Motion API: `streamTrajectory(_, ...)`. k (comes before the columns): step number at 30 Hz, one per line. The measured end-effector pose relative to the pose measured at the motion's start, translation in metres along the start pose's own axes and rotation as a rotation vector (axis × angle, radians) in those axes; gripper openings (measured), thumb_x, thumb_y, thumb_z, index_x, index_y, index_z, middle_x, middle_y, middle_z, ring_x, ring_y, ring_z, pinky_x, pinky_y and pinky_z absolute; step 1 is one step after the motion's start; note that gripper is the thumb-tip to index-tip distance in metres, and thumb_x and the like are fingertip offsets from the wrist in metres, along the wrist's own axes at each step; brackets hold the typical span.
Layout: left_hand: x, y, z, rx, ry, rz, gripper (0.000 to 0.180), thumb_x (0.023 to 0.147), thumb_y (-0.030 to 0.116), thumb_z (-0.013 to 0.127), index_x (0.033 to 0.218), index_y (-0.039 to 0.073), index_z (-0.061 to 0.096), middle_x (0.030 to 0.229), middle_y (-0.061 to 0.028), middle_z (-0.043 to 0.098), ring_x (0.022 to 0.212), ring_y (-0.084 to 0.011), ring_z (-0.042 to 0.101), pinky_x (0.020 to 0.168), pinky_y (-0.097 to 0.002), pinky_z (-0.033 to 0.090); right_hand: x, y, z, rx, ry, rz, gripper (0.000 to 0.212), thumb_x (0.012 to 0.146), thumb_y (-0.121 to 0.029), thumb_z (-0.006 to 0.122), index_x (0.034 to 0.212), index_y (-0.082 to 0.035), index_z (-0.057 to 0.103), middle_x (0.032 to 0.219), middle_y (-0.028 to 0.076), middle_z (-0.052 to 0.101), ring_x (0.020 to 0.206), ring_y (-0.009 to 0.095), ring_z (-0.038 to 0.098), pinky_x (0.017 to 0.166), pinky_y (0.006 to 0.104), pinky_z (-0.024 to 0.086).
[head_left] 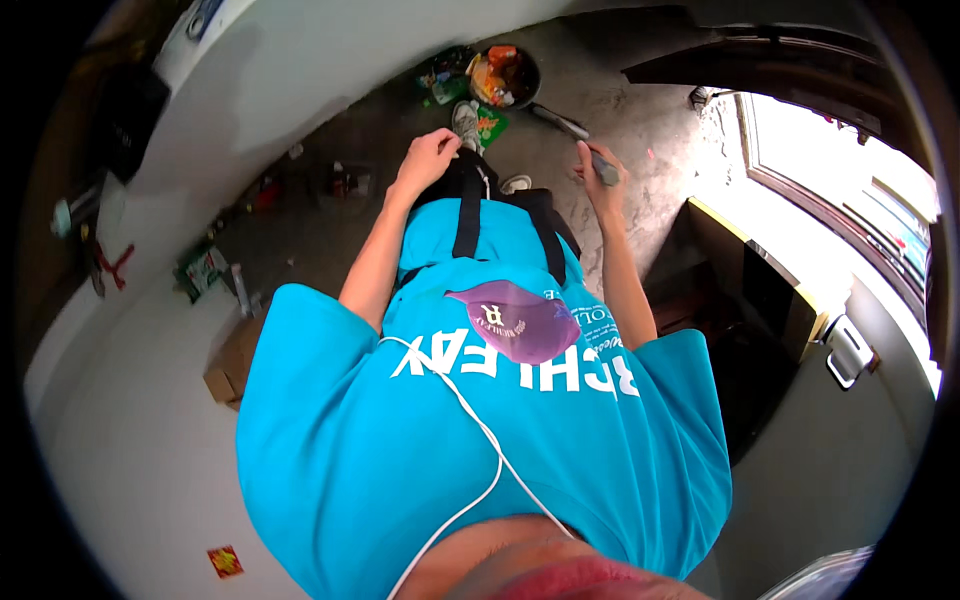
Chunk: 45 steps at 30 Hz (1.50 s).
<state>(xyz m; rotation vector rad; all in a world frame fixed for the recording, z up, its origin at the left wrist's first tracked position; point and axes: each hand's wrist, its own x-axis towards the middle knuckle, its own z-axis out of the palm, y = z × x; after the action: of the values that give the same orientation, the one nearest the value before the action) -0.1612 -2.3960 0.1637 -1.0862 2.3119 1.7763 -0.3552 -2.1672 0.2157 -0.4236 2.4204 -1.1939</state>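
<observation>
From where I stand, the person's right hand [606, 188] has its fingers closed around the grey handle of a long tool [568, 125], held above the floor [610, 75], its far end toward a bin [536, 84] of litter near the floor's edge by the pale wall [300, 75]. The left hand [428, 161] hangs near the knee, fingers curled; whether they hold anything, I cannot tell.

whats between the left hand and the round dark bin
In the head view, a pale shoe lies between the left hand and the round bin; a green packet sits beside the shoe.
</observation>
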Motion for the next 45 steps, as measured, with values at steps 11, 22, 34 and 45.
streamTrajectory(11, -0.126, -0.001, 0.045, -0.005, -0.091, -0.138, 0.021, 0.086, 0.017, 0.052, 0.089, -0.001, 0.061, 0.079, -0.0080, 0.065, 0.075, -0.0147, 0.063, 0.067, -0.0267, 0.047, -0.096, 0.026, 0.037, -0.054, -0.203, -0.315, 0.018, 0.081, -0.020, 0.061, 0.085, -0.002, 0.062, 0.071, 0.021, 0.061, 0.068, 0.035, 0.061, 0.060, 0.0364, 0.048)
streamTrajectory(22, -0.123, -0.025, 0.060, -0.554, -0.440, -0.508, 0.052, 0.091, 0.044, 0.042, 0.099, -0.005, 0.056, 0.086, -0.0125, 0.065, 0.076, -0.0162, 0.063, 0.069, -0.0305, 0.053, -0.178, -0.016, 0.062, 0.090, -0.143, -0.152, 0.015, 0.079, -0.013, 0.063, 0.090, -0.003, 0.060, 0.073, 0.018, 0.062, 0.067, 0.030, 0.063, 0.060, 0.0323, 0.049)
streamTrajectory(34, -0.156, -0.089, -0.022, -0.752, -0.331, -0.573, 0.028, 0.079, 0.024, 0.052, 0.063, 0.001, 0.054, 0.052, -0.0051, 0.048, 0.041, -0.0131, 0.043, 0.034, -0.0261, 0.033, -0.257, -0.084, 0.162, 1.172, -0.575, 0.566, 0.026, 0.088, -0.008, 0.048, 0.113, 0.000, 0.051, 0.096, 0.017, 0.058, 0.085, 0.026, 0.063, 0.073, 0.0349, 0.054)
streamTrajectory(45, -0.083, -0.107, -0.050, -0.424, -0.171, -0.428, 0.036, 0.080, 0.032, 0.055, 0.077, -0.003, 0.061, 0.064, -0.0068, 0.058, 0.050, -0.0149, 0.052, 0.046, -0.0298, 0.041, -0.235, -0.119, 0.239, 1.047, -0.321, 0.731, 0.052, 0.088, -0.014, 0.054, 0.131, -0.016, 0.026, 0.073, 0.008, 0.053, 0.050, 0.011, 0.048, 0.040, 0.0243, 0.043)
